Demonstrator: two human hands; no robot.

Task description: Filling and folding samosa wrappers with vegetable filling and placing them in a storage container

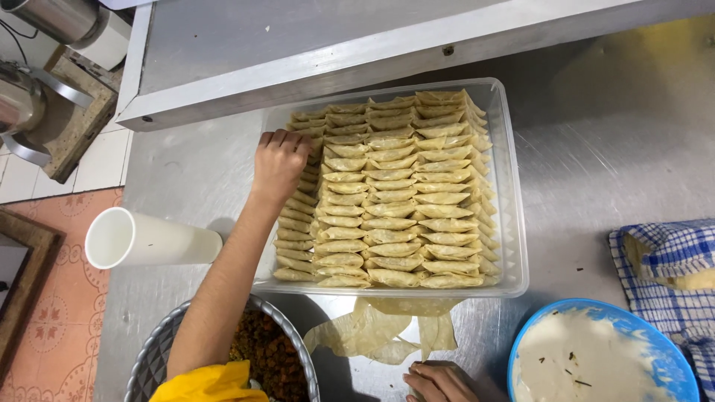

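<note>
Right hand [439, 382] rests on counter [596, 149], grip unclear; left hand [279, 160] pinches pastry into clear tray [514, 223]. Best seat it snug, upright.

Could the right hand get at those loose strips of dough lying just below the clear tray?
Probably yes. The right hand rests on the steel table just beside the loose dough strips, with nothing between them. The left hand is away at the tray.

Steel table [611, 141] with clear tray [514, 223], white cup [149, 240], blue bowl [670, 350], checked cloth [670, 253].
</note>
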